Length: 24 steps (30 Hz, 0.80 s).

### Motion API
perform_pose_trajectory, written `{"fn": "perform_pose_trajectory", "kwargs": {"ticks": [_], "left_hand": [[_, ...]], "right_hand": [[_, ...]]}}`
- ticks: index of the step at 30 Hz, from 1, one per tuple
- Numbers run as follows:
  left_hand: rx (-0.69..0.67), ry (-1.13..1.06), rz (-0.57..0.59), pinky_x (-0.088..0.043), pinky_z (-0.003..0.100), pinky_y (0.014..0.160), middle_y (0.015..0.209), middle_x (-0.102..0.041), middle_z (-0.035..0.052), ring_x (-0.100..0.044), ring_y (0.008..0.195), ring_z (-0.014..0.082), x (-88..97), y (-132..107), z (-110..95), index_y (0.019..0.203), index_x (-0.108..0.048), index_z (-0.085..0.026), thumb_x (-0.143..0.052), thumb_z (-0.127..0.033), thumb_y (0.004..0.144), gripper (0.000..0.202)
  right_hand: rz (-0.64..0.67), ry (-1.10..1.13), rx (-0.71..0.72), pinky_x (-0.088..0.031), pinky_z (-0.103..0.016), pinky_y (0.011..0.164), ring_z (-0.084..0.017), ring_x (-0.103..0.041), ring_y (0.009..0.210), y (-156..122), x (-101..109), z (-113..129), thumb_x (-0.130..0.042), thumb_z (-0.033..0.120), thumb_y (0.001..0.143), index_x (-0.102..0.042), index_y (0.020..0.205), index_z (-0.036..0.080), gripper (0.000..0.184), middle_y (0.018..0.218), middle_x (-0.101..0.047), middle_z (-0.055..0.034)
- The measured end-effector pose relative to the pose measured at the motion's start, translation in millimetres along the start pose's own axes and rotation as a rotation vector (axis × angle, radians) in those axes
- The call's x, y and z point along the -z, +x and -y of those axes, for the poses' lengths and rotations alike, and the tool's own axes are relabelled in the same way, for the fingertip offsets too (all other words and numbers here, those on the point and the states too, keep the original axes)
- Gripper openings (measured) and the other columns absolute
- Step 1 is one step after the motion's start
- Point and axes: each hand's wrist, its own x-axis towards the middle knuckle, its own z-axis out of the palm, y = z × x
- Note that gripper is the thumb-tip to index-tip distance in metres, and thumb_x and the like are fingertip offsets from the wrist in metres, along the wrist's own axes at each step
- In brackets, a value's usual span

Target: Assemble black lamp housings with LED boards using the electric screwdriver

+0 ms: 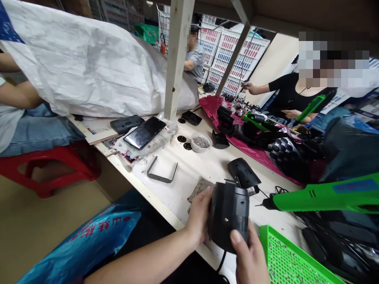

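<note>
Between my two hands, above the front edge of the worktable, is a black plastic housing [226,215] with a cable hanging from its underside. A shiny screw head shows on its face. My left hand [199,215] grips its left side, the fingers partly hidden behind it. My right hand [250,252] holds the lower right, thumb pressed on the front. Just to the right, a green electric screwdriver [322,197] points its bit toward the housing. Another black housing part [243,172] lies behind it, and a U-shaped metal bracket [162,175] rests further left.
A green basket [263,240] with scattered screws is at lower right. A tub of small metal balls [201,142], a phone [145,133] and a wooden post [177,59] stand further back. Pink sheeting [248,148] with black parts lies right. Several people sit around.
</note>
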Motion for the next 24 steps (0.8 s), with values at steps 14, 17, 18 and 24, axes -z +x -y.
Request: {"fn": "perform_pose_trajectory", "kwargs": {"ticks": [14,17,18,24], "left_hand": [[0.19,0.204,0.088,-0.051,0.043,0.081,0.106,-0.068,0.0134,-0.063,0.1,0.0333,19.1,-9.2,-17.6,0.134,-0.046,-0.021,-0.079,-0.043,0.065,0.08],[0.218,0.225,0.104,-0.049,0.043,0.087,0.108,-0.068,0.0104,-0.062,0.104,0.0312,16.6,-10.7,-15.7,0.131,-0.05,-0.023,-0.083,-0.04,0.06,0.08],[0.224,0.222,0.106,-0.048,0.043,0.089,0.109,-0.068,0.0095,-0.061,0.105,0.0306,16.3,-11.2,-14.8,0.131,-0.049,-0.024,-0.084,-0.039,0.059,0.082],[0.167,0.235,0.115,-0.045,0.044,0.095,0.112,-0.068,0.0079,-0.063,0.104,0.0288,15.1,-11.7,-10.2,0.14,-0.039,-0.027,-0.083,-0.034,0.061,0.091]], "right_hand": [[-0.609,0.109,0.311,-0.043,-0.051,0.095,-0.027,-0.054,0.113,31.0,67.0,45.2,-0.06,0.04,0.082,-0.04,0.135,0.024,0.059,0.123,-0.052,-0.012],[-0.407,0.277,0.152,-0.05,-0.043,0.076,-0.023,-0.062,0.086,52.4,78.3,59.5,-0.062,0.041,0.079,-0.05,0.125,0.02,0.051,0.092,-0.063,-0.0071],[-0.401,0.353,0.155,-0.049,-0.04,0.069,-0.021,-0.06,0.075,56.1,77.0,66.8,-0.061,0.041,0.079,-0.054,0.119,0.019,0.046,0.079,-0.062,-0.0036],[-0.46,0.771,0.41,-0.039,-0.027,0.048,-0.011,-0.037,0.044,49.0,45.3,113.0,-0.052,0.055,0.078,-0.059,0.098,0.024,0.037,0.053,-0.039,0.0076]]}}
